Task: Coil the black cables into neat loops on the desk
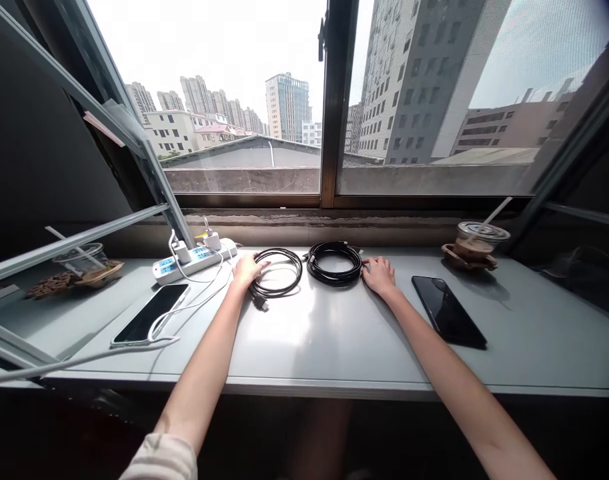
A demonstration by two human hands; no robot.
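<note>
Two coils of black cable lie side by side on the light table. At the edge of the smaller, thinner coiled cable (284, 291) is my left hand (247, 271), its thumb reaching inside the loop and its fingers around the left side. A plug end (260, 303) sticks out below that hand. The thicker coiled cable (334, 276) sits just to the right, with small connector ends on top. My right hand (381, 275) rests flat on the table with fingers apart, its fingertips touching that coil's right edge.
A white power strip (197, 261) with chargers stands back left, its white cable (204, 301) running past a phone (151, 315). Another black phone (449, 311) lies right, near an iced drink cup (477, 241). Metal frame bars (159, 173) rise left; a window is behind.
</note>
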